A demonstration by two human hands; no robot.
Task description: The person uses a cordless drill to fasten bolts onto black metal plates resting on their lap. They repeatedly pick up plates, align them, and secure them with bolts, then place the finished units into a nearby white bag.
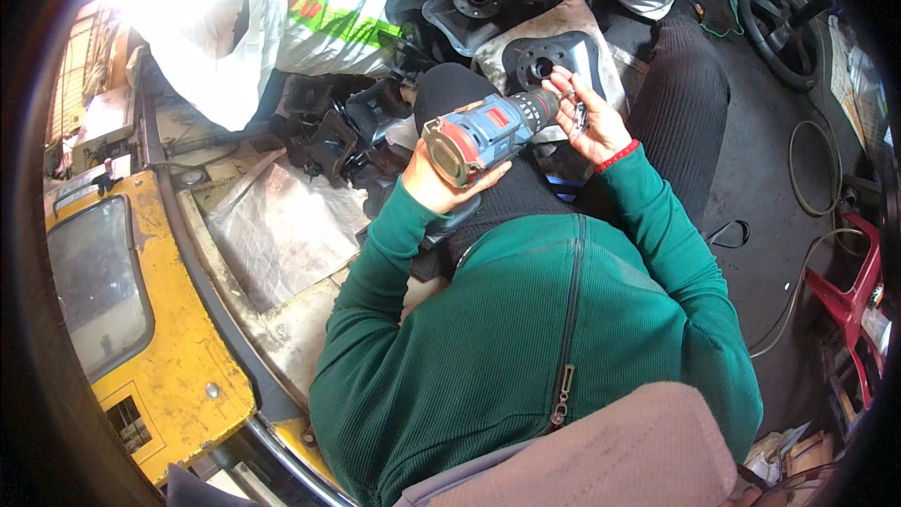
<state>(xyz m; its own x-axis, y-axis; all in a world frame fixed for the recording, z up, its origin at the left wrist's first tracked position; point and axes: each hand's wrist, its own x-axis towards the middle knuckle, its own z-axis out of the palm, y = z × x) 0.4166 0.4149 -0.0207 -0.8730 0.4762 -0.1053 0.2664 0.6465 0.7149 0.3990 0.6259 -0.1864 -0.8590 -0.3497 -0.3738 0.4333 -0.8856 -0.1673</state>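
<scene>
My left hand (439, 186) is wrapped round a blue cordless drill (497, 129), which lies across my lap with its chuck to the right. By the front of the chuck, my right hand (599, 130) is turned palm up with its fingers curled. Small shiny metal pieces (581, 118) rest in that palm, too small to name surely. The fingertips of the right hand are close to the chuck; whether they touch it I cannot tell. Just beyond, a black flanged part (577, 52) with a round hub lies on a pale sack (601, 28) between my knees.
Several more black flanged parts (477, 0) are piled ahead and to the left. White plastic bags (328, 14) stand at the far left. A yellow machine (178, 347) flanks my left side. On the right are a loose cable (796, 164) and a red plastic chair (849, 296).
</scene>
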